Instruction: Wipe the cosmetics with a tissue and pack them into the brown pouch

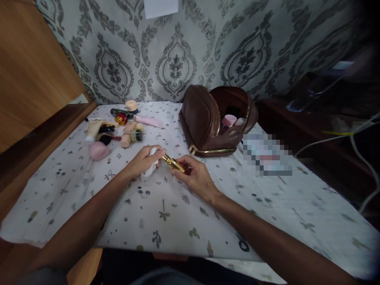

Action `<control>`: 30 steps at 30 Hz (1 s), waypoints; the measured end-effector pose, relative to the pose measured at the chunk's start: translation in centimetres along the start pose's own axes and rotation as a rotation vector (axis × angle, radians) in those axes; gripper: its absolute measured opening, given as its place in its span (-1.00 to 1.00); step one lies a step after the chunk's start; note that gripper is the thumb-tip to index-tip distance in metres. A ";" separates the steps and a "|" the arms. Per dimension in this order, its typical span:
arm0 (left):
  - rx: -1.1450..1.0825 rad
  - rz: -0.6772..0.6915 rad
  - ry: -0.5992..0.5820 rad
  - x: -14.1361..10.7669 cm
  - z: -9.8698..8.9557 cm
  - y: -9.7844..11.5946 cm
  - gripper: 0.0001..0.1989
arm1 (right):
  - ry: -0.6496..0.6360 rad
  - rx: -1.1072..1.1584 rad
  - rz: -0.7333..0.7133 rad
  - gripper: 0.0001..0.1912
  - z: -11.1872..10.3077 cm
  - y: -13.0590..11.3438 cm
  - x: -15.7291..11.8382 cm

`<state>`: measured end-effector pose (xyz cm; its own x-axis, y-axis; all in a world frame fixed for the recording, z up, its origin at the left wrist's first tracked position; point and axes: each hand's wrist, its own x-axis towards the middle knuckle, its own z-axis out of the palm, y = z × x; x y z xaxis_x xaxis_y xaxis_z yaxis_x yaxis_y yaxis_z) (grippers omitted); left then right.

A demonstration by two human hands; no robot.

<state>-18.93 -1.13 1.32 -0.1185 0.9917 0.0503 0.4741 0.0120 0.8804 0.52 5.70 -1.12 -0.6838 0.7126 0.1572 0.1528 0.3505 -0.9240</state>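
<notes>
The right hand (199,179) pinches a gold cosmetic tube (172,162) that juts past its fingertips to the left hand (141,161), which pinches crumpled white tissue (151,169) beside the tube's end.

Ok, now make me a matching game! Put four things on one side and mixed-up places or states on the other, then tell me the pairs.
Things:
1. Brown leather bag with a gold zip
2. Shiny gold slender item
3. Crumpled white cloth or tissue
4. Pink rounded sponge-like thing

Places and states:
A. Held in the right hand
B. Lying to the left of both hands
C. Open, with a pink round-topped item inside
D. Bunched in the left hand

Pairs: 1-C, 2-A, 3-D, 4-B
</notes>
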 end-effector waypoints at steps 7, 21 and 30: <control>-0.012 -0.037 0.036 -0.2 0.0 0.3 -0.48 | 0.016 0.017 -0.018 -0.83 0.2 0.2 -0.1; -0.022 -0.011 -0.004 -0.1 0.2 -0.3 -0.64 | 0.025 -0.067 -0.041 -0.86 0.1 0.1 -0.1; -0.109 0.014 -0.077 -0.2 -0.2 0.4 -0.70 | -0.026 0.002 0.013 -0.83 0.0 -0.3 -0.2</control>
<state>-18.92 -1.38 1.78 -0.0434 0.9986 0.0306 0.3773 -0.0119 0.9260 0.55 5.45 -0.86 -0.7001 0.7010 0.1357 0.1608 0.3399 -0.9266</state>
